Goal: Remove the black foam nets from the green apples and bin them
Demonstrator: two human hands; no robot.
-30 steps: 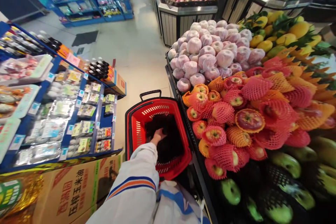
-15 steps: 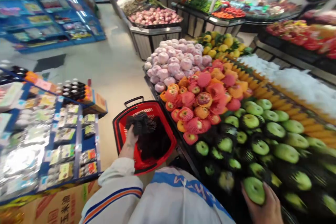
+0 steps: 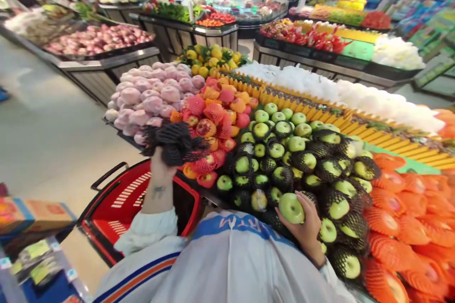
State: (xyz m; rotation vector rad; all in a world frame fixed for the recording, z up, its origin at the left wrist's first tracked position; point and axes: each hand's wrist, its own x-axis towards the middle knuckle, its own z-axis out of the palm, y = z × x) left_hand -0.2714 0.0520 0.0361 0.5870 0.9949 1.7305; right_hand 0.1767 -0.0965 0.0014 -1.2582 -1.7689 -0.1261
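My left hand (image 3: 162,164) is closed around a bundle of black foam fruit nets (image 3: 174,139), raised above the far edge of the red shopping basket (image 3: 133,196). Its fingers are mostly hidden under the nets. In my right hand (image 3: 308,222) is a bare green apple (image 3: 291,208), gripped from the right side with the thumb on its left. Below and around it lie many green apples (image 3: 330,170), most of them sleeved in black nets. Apples in pink and orange nets (image 3: 209,128) sit just beyond my left hand.
Pale wrapped fruit (image 3: 149,94) is heaped at the display's left corner. Orange-netted fruit (image 3: 401,218) lies at the right. Yellow citrus (image 3: 213,57) and white-wrapped produce (image 3: 302,80) line the back. Boxed goods (image 3: 39,213) stand at the lower left, across the aisle floor (image 3: 42,118).
My left hand has lifted the black nets up out of the red basket. The view has swung right, and my right hand still holds the green apple, now nearer the middle of the view.
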